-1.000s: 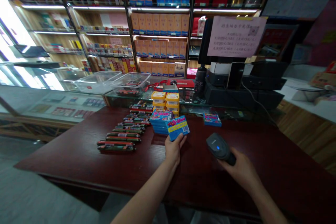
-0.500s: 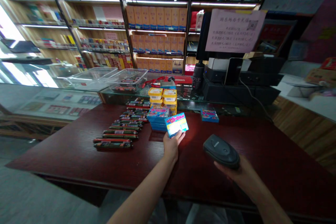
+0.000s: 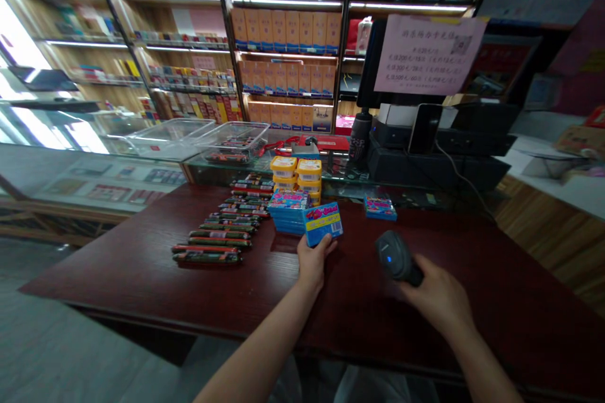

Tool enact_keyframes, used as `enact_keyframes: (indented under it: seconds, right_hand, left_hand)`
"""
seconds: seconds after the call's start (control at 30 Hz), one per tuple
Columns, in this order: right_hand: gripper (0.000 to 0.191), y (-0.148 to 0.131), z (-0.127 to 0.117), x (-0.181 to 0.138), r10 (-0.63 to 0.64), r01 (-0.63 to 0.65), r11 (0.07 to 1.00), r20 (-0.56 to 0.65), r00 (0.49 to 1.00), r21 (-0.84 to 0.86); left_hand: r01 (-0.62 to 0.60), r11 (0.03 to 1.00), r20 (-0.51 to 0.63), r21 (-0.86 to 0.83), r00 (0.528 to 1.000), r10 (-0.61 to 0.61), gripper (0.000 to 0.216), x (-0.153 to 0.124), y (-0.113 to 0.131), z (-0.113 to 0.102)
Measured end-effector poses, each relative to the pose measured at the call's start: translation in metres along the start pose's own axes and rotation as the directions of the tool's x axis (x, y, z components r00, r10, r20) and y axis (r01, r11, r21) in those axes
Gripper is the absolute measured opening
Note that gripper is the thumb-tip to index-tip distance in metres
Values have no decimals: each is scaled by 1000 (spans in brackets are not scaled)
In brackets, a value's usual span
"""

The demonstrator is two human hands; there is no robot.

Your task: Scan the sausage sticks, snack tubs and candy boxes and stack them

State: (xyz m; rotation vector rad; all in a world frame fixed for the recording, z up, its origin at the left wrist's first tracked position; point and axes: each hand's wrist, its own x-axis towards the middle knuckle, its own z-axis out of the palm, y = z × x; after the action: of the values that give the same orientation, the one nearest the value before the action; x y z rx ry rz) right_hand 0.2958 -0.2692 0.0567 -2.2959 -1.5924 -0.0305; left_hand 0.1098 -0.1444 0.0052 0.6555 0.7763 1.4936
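My left hand (image 3: pixel 312 261) grips a small blue box (image 3: pixel 323 223) with pink lettering, a yellow band and a barcode at its lower right. Just behind it stands a stack of similar blue boxes (image 3: pixel 288 219). In my right hand (image 3: pixel 439 296) is a dark barcode scanner (image 3: pixel 393 255), held above the table with a small blue light showing on it. The scanner is to the right of the box and apart from it. Another blue box (image 3: pixel 379 206) lies alone farther back on the right.
Several dark wrapped sticks (image 3: pixel 220 234) lie in a row on the brown table (image 3: pixel 142 271). Yellow tubs (image 3: pixel 309 170) are stacked behind the blue boxes. Clear plastic trays (image 3: pixel 172 137), a bottle (image 3: pixel 360 136) and a monitor with a pink sign (image 3: pixel 428 53) stand at the back.
The bright scanning light on the held box has gone out. My right hand has turned the scanner, moving it slightly right, and its blue light now shows. The left hand still holds the box.
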Motion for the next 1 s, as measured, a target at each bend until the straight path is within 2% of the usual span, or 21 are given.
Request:
enact_keyframes:
  seconds: [0.13, 0.23, 0.33, 0.4, 0.47, 0.53, 0.6, 0.63, 0.7, 0.8, 0.9, 1.0]
  right_hand:
    - [26, 0, 21, 6, -21, 13, 991, -61, 998, -133]
    - [23, 5, 37, 7, -91, 73, 983, -97, 991, -168]
    - [22, 11, 45, 7, -111, 94, 982, -98, 989, -162]
    - [22, 13, 46, 6, -100, 84, 983, -94, 991, -161]
    - [22, 14, 45, 5, -80, 65, 985, -86, 993, -162]
    - [23, 13, 44, 4, -66, 52, 987, -85, 994, -155]
    - [24, 12, 43, 3, -68, 55, 988, -91, 993, -146]
    - [24, 11, 43, 3, -72, 58, 988, -94, 993, -141]
    - [22, 11, 43, 2, -79, 66, 989, -96, 992, -135]
    - [23, 12, 43, 2, -97, 84, 988, -105, 990, -127]
    - [25, 13, 43, 2, -120, 106, 987, -107, 987, -121]
    - [26, 13, 43, 2, -114, 102, 987, -96, 989, -124]
  left_hand:
    - [-138, 973, 44, 184, 990, 132, 38, -10, 5, 3]
    - [-295, 902, 123, 316, 955, 269, 26, -15, 13, 8]
    - [-446, 788, 168, 425, 894, 416, 20, -12, 33, 15]
    - [-550, 668, 185, 500, 822, 538, 18, -3, 56, 17]
    - [-660, 444, 296, 606, 706, 644, 13, 9, 85, 14]
    - [-733, 133, 488, 667, 565, 665, 15, 24, 115, 7]
    - [-731, -175, 671, 660, 468, 575, 21, 38, 141, -3]
    - [-712, -294, 737, 637, 452, 503, 23, 44, 150, -9]
    - [-666, -472, 816, 577, 451, 362, 25, 55, 161, -18]
    - [-608, -595, 838, 526, 493, 237, 23, 63, 161, -27]
    - [-574, -610, 813, 546, 540, 219, 23, 64, 154, -33]
    - [-597, -560, 799, 575, 557, 228, 24, 65, 146, -42]
